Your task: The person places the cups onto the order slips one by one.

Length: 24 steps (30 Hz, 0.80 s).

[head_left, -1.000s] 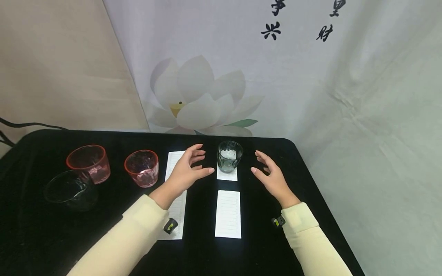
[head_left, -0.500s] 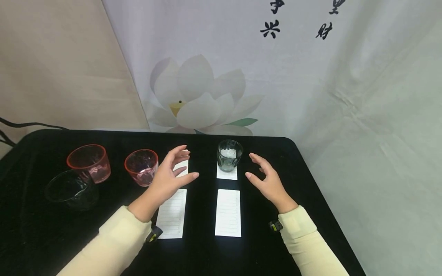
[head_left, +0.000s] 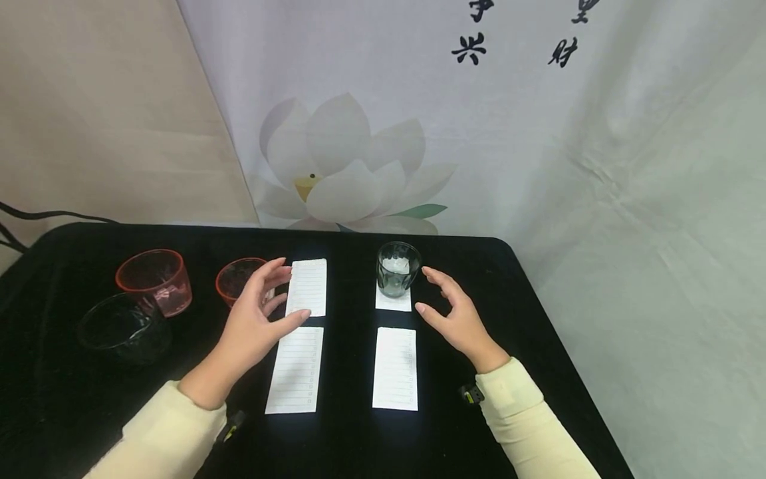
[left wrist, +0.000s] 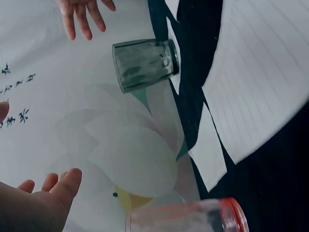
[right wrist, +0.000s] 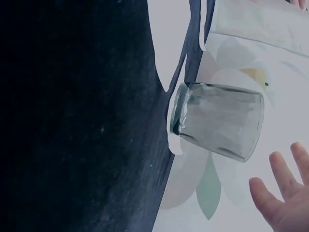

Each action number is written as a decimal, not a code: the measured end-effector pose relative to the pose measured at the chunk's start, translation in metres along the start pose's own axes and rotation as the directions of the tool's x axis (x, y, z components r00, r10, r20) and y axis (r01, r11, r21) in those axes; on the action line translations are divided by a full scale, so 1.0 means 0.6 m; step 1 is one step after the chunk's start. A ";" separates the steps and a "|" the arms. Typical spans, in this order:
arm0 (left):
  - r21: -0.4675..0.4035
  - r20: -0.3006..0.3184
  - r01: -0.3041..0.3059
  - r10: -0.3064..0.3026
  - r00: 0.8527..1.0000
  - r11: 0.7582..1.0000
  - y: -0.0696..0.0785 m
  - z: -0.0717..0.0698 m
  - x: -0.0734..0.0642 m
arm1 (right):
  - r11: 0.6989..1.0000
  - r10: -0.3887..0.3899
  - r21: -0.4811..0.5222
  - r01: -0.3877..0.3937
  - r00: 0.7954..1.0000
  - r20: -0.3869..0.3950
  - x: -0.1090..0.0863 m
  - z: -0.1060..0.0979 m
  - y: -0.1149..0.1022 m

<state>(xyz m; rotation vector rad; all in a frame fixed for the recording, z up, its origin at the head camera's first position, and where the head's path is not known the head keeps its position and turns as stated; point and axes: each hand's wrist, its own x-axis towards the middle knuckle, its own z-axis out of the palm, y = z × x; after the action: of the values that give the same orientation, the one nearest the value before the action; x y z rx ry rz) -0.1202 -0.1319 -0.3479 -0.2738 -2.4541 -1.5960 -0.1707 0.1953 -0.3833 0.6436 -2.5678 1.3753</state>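
My left hand (head_left: 251, 332) hangs with fingers and thumb apart, holding nothing. In the head view it overlaps a red-rimmed pink glass (head_left: 235, 279), whose right side is partly hidden; the left wrist view shows this pink glass (left wrist: 183, 217) apart from the fingers. At the back, a grey-green glass (head_left: 396, 274) stands upright on a white lined slip of paper (head_left: 393, 304). Right of it is my right hand (head_left: 457, 324), its fingers and thumb spread and gripping nothing. The right wrist view shows a gap between those fingertips and the grey-green glass (right wrist: 222, 121).
Farther left stand another pink glass (head_left: 157, 283) and a dark clear glass (head_left: 128, 332) in front of it. More lined slips lie on the black tabletop: one at the front right (head_left: 395, 372), two in the left column (head_left: 296, 372). A printed cloth (head_left: 509, 133) hangs behind.
My left hand has moved left and toward me, from beside the grey-green glass to over the middle pink one. The right hand has shifted slightly left and nearer. The glasses stay put.
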 end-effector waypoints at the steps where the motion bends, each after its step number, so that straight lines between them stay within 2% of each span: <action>1: 0.018 -0.010 -0.004 0.004 1.000 1.000 -0.001 -0.004 -0.003 | 1.000 -0.008 0.001 0.008 1.000 0.004 0.001 0.001 0.000; 5: 0.061 -0.054 -0.027 0.031 0.998 0.998 -0.008 -0.020 -0.012 | 1.000 -0.025 -0.017 0.025 1.000 0.020 0.004 0.004 -0.007; 12: 0.071 -0.144 -0.044 0.054 0.988 0.997 -0.022 -0.045 -0.018 | 0.999 -0.036 -0.024 0.037 0.999 0.040 0.008 0.011 -0.019; 20: 0.115 -0.199 -0.016 0.039 0.979 0.993 -0.039 -0.064 -0.024 | 0.996 -0.085 0.003 0.085 0.994 0.061 0.015 0.021 -0.030; 24: 0.134 -0.217 0.019 0.011 0.976 0.991 -0.048 -0.073 -0.029 | 0.995 -0.100 0.001 0.100 0.992 0.083 0.019 0.029 -0.032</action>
<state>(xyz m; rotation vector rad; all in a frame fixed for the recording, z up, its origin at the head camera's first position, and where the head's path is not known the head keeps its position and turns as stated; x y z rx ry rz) -0.1081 -0.1845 -0.3605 -0.0677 -2.3798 -1.3717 -0.1715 0.1681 -0.3746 0.8336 -2.5613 1.3391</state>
